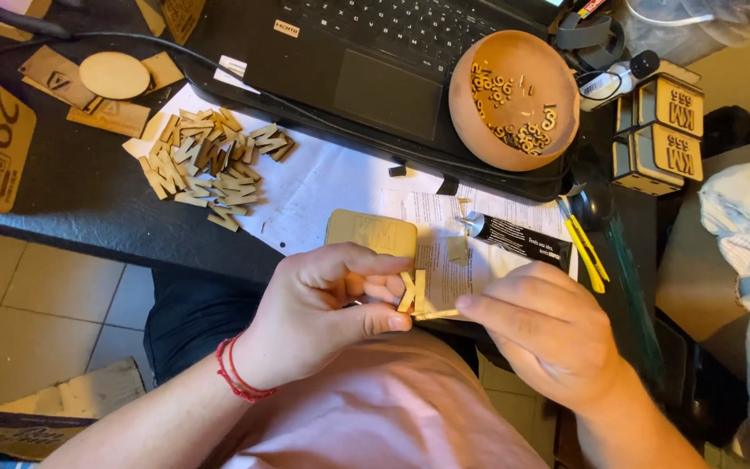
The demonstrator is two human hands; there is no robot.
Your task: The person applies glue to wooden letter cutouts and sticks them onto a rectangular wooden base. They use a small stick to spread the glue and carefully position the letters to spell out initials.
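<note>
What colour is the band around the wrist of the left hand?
Red: a thin cord wristband on the left hand, seen clearly in the head view.

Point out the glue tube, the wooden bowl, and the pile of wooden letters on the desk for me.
glue tube (527,241), head view, on the middle of its black body.
wooden bowl (469,122), head view, on the bare inner wall at its left side.
pile of wooden letters (210,165), head view, on the centre of the heap.

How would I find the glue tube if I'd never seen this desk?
Start at the black laptop and the round brown bowl resting on its corner. Just below the bowl, on the white papers, lies the glue tube. It is the only long black thing there with a silvery nozzle; the yellow-handled tool beside it is thinner.
</note>
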